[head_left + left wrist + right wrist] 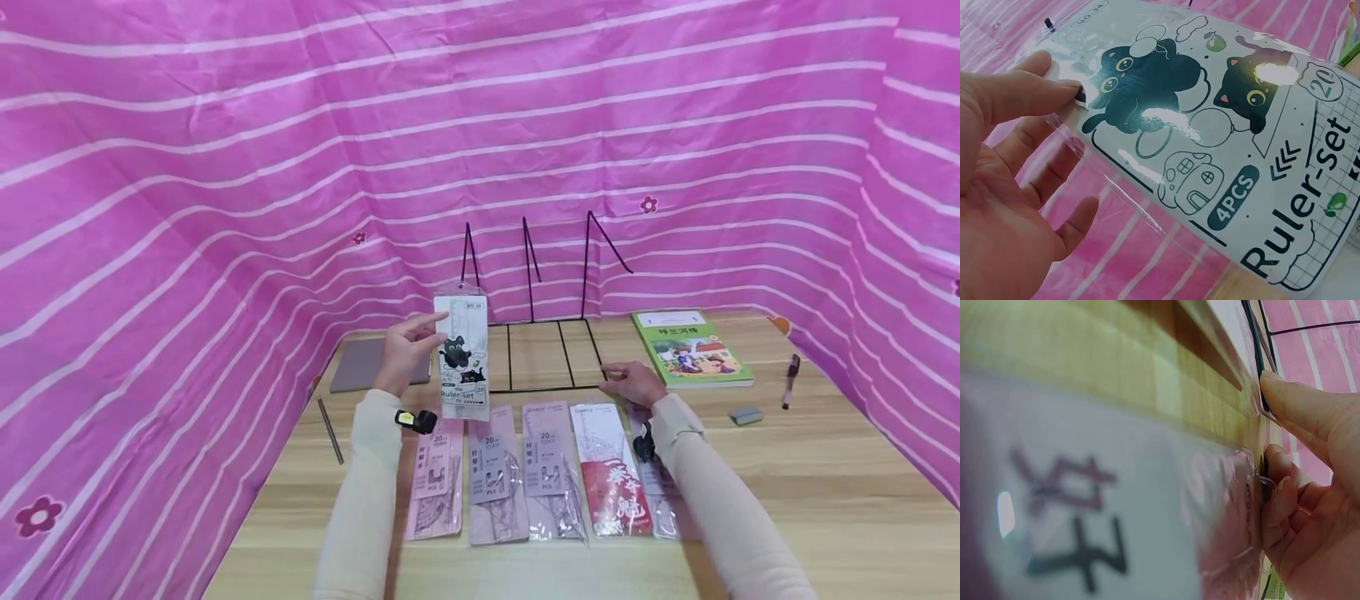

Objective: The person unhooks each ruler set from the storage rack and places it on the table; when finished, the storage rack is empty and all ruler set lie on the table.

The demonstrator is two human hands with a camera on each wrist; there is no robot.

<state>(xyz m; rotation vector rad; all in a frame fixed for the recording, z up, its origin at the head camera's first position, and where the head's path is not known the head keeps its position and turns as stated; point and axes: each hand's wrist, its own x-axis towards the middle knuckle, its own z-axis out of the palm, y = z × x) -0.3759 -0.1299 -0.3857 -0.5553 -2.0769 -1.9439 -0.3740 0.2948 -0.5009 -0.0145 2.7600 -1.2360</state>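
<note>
My left hand (pixel 407 348) pinches the left edge of a clear-sleeved ruler set (pixel 464 354) with black cats on its white card. The pack stands upright at the left prong of a black wire rack (pixel 542 389), its top hole close to the wire; whether it hangs there I cannot tell. In the left wrist view, the thumb lies over the sleeve (pixel 1166 125) and the other fingers are behind or below it. My right hand (pixel 636 383) holds the rack's front right corner. The right wrist view has its thumb (pixel 1297 403) against the black wire.
Several packed ruler sets, such as a red-and-white one (pixel 611 471) and a pink one (pixel 555 471), lie in a row before the rack. Around them are a book (pixel 693 350), an eraser (pixel 746 416), a pen (pixel 791 382), a pencil (pixel 330 429) and a grey flat item (pixel 360 364).
</note>
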